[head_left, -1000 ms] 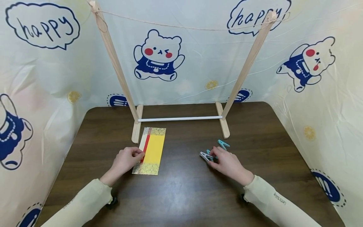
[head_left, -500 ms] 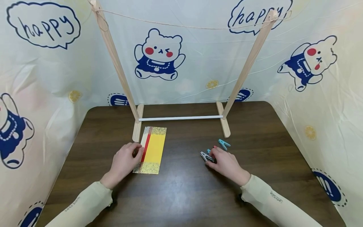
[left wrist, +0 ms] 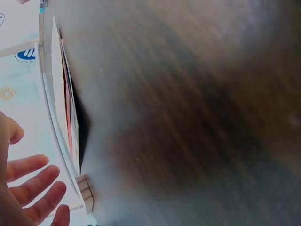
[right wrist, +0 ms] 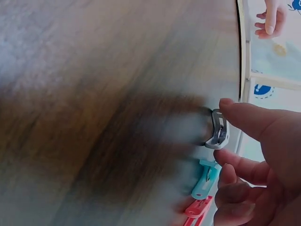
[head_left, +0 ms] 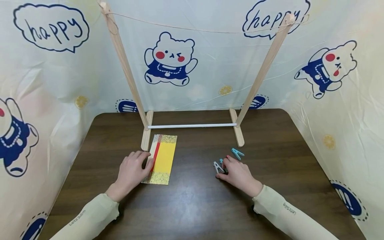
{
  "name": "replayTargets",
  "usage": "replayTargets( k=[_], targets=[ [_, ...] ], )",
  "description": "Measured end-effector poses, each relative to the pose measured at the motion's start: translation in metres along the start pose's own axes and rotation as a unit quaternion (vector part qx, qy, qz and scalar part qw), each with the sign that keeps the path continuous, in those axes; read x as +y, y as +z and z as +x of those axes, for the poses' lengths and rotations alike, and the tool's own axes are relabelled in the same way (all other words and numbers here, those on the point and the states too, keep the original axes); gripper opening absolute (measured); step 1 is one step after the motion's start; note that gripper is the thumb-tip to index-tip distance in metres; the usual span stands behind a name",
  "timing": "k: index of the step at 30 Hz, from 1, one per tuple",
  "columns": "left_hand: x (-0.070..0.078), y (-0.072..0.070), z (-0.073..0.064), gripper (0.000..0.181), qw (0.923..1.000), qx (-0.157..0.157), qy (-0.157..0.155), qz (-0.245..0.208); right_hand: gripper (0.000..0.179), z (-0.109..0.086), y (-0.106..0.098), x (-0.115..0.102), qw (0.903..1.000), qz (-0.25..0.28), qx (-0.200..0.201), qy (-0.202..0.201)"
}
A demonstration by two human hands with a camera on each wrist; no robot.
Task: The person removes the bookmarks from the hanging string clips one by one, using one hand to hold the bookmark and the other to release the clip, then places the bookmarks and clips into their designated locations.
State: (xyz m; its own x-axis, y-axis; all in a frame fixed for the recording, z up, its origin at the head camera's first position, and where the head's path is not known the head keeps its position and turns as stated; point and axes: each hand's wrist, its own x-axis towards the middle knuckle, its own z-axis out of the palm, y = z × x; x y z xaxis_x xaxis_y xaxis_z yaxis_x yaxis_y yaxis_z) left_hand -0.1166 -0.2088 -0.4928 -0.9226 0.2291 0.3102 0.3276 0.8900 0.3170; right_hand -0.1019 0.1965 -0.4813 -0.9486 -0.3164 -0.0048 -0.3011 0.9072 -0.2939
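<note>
A flat yellow card (head_left: 164,156) with a red stripe and speckled ends lies left of the table's middle. Over its left edge is my left hand (head_left: 133,171), its fingers loosely bent and spread; the left wrist view shows them apart from the card (left wrist: 67,103). My right hand (head_left: 238,175) has thumb and index finger at either end of a grey clothespin (right wrist: 219,129), which sits between them. Beside those fingers lie a turquoise clothespin (right wrist: 205,181) and a red clothespin (right wrist: 196,209). Another light blue clothespin (head_left: 238,153) lies just beyond the hand.
A wooden frame stands behind, with left post (head_left: 124,66), right post (head_left: 267,66), a white crossbar (head_left: 192,126) low between them and a slack string (head_left: 192,30) across the top. A printed curtain (head_left: 210,66) surrounds the brown table (head_left: 192,206).
My left hand has come off the card's red stripe and its fingers have spread. At my right fingertips the grey clothespin has turned, its legs now pointing more toward me.
</note>
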Motion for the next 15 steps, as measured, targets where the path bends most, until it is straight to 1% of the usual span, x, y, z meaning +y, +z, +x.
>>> replayTargets(
  k=[5, 11, 15],
  targets=[
    [0.001, -0.002, 0.000, 0.032, 1.0000, 0.003, -0.002, 0.004, 0.033, 0.003, -0.004, 0.001, 0.9997, 0.020, 0.011, -0.002],
    [0.002, -0.002, 0.001, 0.038, 0.9999, 0.009, -0.008, 0.009, 0.017, 0.005, -0.010, 0.012, 0.9964, 0.057, 0.060, -0.017],
    [0.003, -0.003, 0.001, 0.042, 0.9998, 0.010, -0.010, 0.016, 0.012, 0.005, -0.013, 0.024, 0.9930, 0.071, 0.093, -0.017]
  ],
)
